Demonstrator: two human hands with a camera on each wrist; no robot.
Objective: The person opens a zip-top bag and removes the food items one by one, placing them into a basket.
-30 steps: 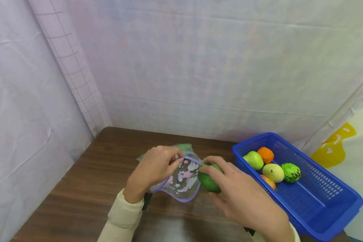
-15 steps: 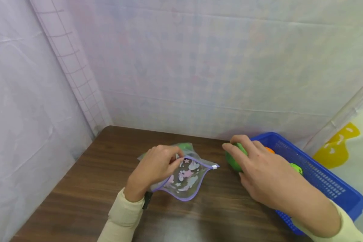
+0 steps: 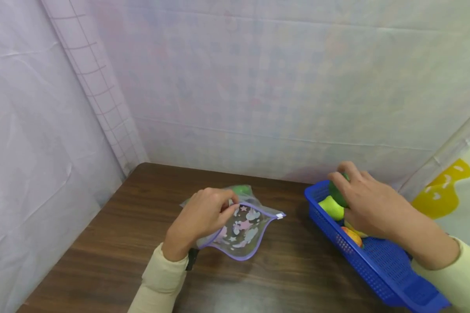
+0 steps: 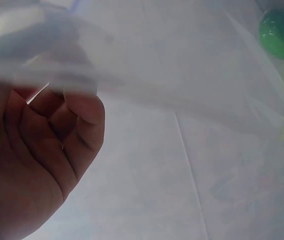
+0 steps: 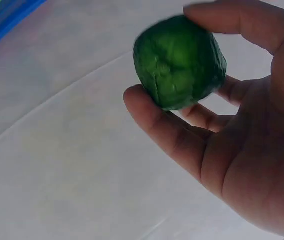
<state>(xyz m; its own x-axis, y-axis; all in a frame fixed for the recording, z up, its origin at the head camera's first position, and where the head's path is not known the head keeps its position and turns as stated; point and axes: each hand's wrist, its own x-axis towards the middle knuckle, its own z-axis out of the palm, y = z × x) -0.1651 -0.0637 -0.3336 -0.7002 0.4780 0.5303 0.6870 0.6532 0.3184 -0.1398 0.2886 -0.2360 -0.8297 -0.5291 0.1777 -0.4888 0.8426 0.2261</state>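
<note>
Blue plastic forms the slatted basket [image 3: 338,237] at the right of the brown surface [image 3: 121,243]. Over its far end, the right hand [image 3: 370,202] holds a dark green fruit [image 5: 179,62]; the fingers are spread just to its width, thumb on one side and fingertips on the other. Whether the fruit touches the yellow-green pear [image 3: 331,208] beside it in the basket cannot be told. A red-orange fruit [image 3: 351,236] lies nearer along the basket's left wall. The right hand and forearm block the view of much of the basket's inside.

Well to the left, the left hand [image 3: 201,215] pinches the edge of a clear bag [image 3: 243,230] with purple trim, its fingers curled closed and covering part of the bag. A green thing [image 3: 241,190] shows through the bag's far end.

One second ago the dark green fruit was at the bag's right corner; now it is over the basket, and the white slider [image 3: 280,216] at that corner is uncovered. The left hand and the bag have hardly moved.
</note>
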